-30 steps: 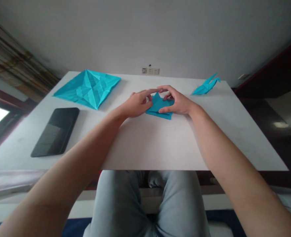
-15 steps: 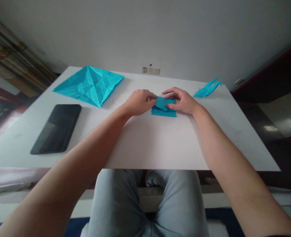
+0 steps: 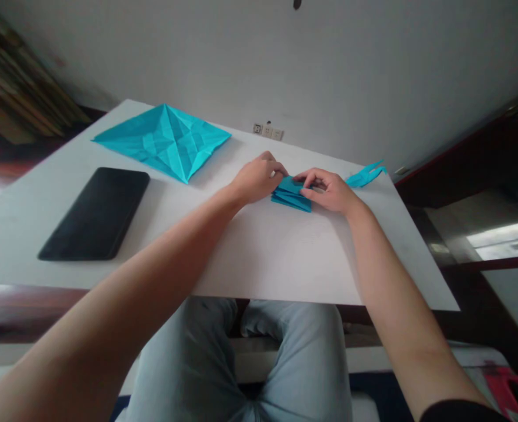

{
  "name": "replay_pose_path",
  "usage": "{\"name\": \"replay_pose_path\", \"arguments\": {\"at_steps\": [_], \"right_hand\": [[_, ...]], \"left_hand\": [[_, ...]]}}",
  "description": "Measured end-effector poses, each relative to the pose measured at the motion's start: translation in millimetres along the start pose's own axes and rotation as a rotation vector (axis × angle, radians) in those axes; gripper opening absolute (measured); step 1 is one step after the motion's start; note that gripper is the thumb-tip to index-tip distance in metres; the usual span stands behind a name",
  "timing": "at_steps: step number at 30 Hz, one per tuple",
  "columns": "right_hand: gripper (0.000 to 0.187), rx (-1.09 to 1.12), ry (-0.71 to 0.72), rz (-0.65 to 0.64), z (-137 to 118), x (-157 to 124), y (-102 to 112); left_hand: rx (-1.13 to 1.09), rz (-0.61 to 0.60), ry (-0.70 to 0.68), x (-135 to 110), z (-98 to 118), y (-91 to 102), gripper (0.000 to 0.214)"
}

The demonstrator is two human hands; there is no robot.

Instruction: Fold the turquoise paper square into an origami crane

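Note:
A small folded piece of blue paper [image 3: 290, 195] lies near the middle of the white table [image 3: 263, 246]. My left hand [image 3: 256, 179] has its fingers curled and pinches the paper's left edge. Pressing on the paper's right side is my right hand [image 3: 329, 190], its fingers bent and closed on the folds. The two hands almost touch over the paper, which they partly cover.
A large creased blue paper sheet [image 3: 164, 139] lies at the table's far left. A black phone [image 3: 97, 214] rests face up on the left. A folded blue paper crane [image 3: 364, 174] sits at the far right edge. A wall socket [image 3: 267, 129] is behind the table.
The raised flap of the paper has been pressed flatter and both hands have closed in on it. The view has tilted and shifted to the right.

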State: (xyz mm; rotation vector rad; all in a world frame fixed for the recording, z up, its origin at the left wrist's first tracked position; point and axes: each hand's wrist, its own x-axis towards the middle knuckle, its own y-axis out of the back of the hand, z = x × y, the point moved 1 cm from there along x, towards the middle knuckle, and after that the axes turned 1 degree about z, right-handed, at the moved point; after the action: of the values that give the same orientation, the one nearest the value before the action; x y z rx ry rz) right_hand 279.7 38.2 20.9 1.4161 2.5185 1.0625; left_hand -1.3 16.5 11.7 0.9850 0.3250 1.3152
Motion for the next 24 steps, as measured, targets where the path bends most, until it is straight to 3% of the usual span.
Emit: {"name": "replay_pose_path", "arguments": {"at_steps": [3,6,10,14,18,21,24], "right_hand": [[0.052,0.094,-0.003,0.07,9,-1,1],[0.065,0.016,0.052,0.17,18,-1,2],[0.063,-0.064,0.119,0.366,29,0,2],[0.068,-0.004,0.128,0.427,36,-1,-6],[0.078,-0.125,0.055,0.482,36,-3,-17],[0.065,-0.181,0.012,0.407,30,-4,-24],[0.049,-0.216,-0.137,0.275,20,-7,-32]], "left_hand": [[-0.065,0.028,-0.043,4,-5,-2.3,0.054],[-0.108,0.004,-0.046,5,-4,-2.5,0.057],[-0.039,-0.002,0.014,2,0,-1.7,0.059],[-0.009,0.047,0.046,3,2,-1.4,0.049],[0.057,0.009,0.036,7,1,-1.1,0.039],[0.073,-0.001,-0.007,7,1,-2.0,0.035],[0.037,-0.027,-0.054,4,-2,-5.9,0.032]]}}
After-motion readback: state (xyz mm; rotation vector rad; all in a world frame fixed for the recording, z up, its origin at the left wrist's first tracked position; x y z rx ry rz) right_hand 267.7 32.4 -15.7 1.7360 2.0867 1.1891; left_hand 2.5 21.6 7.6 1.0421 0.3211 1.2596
